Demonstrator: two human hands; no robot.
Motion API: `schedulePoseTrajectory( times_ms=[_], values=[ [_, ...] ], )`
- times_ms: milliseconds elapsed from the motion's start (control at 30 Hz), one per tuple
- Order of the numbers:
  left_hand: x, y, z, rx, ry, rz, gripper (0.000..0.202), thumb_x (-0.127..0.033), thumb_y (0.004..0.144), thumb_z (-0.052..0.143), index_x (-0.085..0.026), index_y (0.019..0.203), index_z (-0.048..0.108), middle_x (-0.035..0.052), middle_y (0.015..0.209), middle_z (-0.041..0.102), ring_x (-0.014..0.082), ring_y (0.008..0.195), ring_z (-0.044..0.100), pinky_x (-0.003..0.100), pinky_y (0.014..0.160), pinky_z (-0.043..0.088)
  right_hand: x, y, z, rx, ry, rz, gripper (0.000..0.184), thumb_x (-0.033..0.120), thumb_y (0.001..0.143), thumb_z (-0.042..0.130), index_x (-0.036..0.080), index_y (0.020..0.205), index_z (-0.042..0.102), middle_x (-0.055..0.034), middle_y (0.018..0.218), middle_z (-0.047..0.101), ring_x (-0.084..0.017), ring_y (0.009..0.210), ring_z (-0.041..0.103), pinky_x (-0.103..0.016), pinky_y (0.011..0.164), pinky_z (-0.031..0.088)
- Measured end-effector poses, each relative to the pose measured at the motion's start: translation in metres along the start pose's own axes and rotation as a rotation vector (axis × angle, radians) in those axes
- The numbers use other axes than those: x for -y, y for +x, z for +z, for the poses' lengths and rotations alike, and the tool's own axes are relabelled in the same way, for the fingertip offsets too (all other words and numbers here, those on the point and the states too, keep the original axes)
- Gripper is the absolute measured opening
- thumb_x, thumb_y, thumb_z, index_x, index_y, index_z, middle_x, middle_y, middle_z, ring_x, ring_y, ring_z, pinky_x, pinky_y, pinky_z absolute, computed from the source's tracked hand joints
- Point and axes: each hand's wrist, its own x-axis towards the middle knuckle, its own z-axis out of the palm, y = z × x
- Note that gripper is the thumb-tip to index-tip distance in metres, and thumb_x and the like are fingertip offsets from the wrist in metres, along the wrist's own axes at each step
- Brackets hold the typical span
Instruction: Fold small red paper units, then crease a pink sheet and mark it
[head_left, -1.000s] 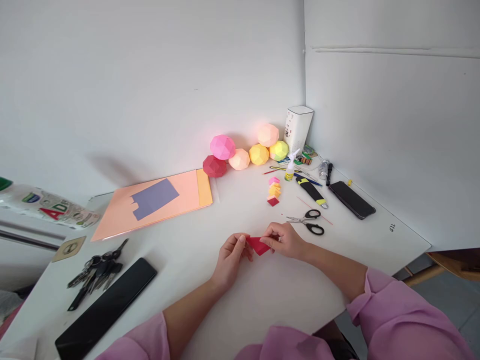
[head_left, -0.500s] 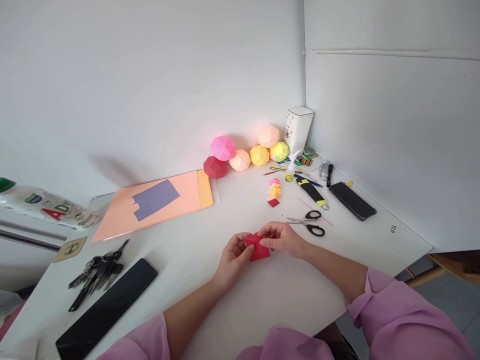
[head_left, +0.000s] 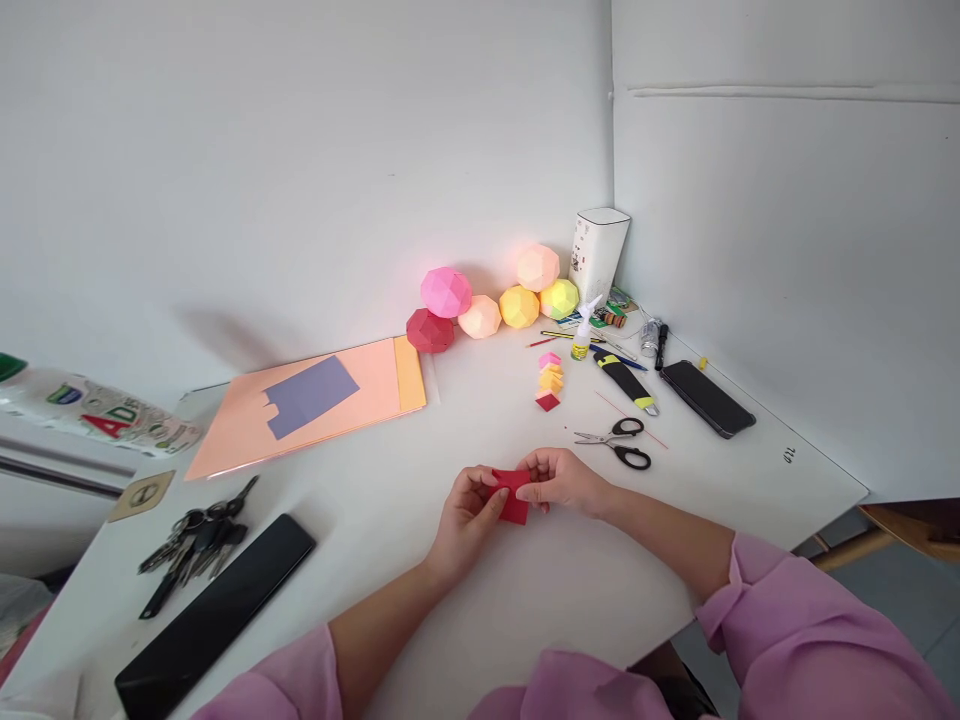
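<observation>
"As the paper (head_left: 515, 509) sits near and left of the scissors (head_left: 613, 439), what holds it?"

"Left hand (head_left: 466, 520) and right hand (head_left: 562, 483) each pinch one side, thumbs facing near, probably to steady it."

"And the scissors' place?"

"Likely set aside, yet within the right hand's reach."

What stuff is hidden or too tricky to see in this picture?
- Head view: parts of the red paper, covered by the left hand and right hand.
- Head view: the far end of the green cap, cut off by the left edge.
- Head view: tiny print on the nozzle bottle, too small to read.
</observation>
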Motion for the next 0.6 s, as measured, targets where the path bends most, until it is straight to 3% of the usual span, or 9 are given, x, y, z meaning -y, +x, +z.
schedulePoseTrajectory(
  times_ms=[100,300,467,600],
  values=[
    [-0.0009,-0.0004,-0.0015,0.034,0.076,-0.016,0.022,-0.037,0.083,0.06,-0.021,0.096,0.054,0.0049,0.092,0.059,0.0173,0.083,0.059,0.033,0.07,0.053,0.0022,-0.0011,0.0003,0.011,-0.002,0.001,0.032,0.036,0.061,0.08,0.013,0.076,0.061,0.0036,0.057,0.058,-0.008,0.05,0.051,-0.022,0.048,0.041],
    [0.0018,-0.0012,-0.0041,-0.029,0.145,-0.017,0.038,-0.036,0.078,0.065,-0.026,0.114,0.058,0.0039,0.101,0.054,0.0179,0.092,0.056,0.032,0.077,0.053,0.0028,-0.0017,0.0001,-0.017,-0.022,-0.045,0.03,0.039,0.064,0.077,0.014,0.07,0.062,0.0038,0.055,0.056,-0.007,0.05,0.047,-0.022,0.049,0.038],
    [0.001,-0.0016,-0.0023,-0.056,0.225,-0.037,0.037,-0.038,0.077,0.065,-0.025,0.111,0.062,0.0023,0.089,0.055,0.0162,0.082,0.055,0.03,0.07,0.052,0.0026,-0.0018,0.0004,-0.057,-0.058,-0.079,0.031,0.041,0.064,0.076,0.014,0.069,0.062,0.0032,0.059,0.056,-0.009,0.054,0.047,-0.024,0.052,0.039],
    [-0.0031,-0.0014,0.0008,-0.011,0.282,-0.051,0.03,-0.039,0.079,0.061,-0.025,0.105,0.066,0.0004,0.079,0.052,0.0127,0.067,0.051,0.025,0.057,0.048,0.0048,-0.0047,0.0018,-0.074,-0.085,-0.131,0.031,0.042,0.066,0.075,0.015,0.072,0.063,0.001,0.066,0.059,-0.01,0.057,0.049,-0.024,0.053,0.041]
  ],
)
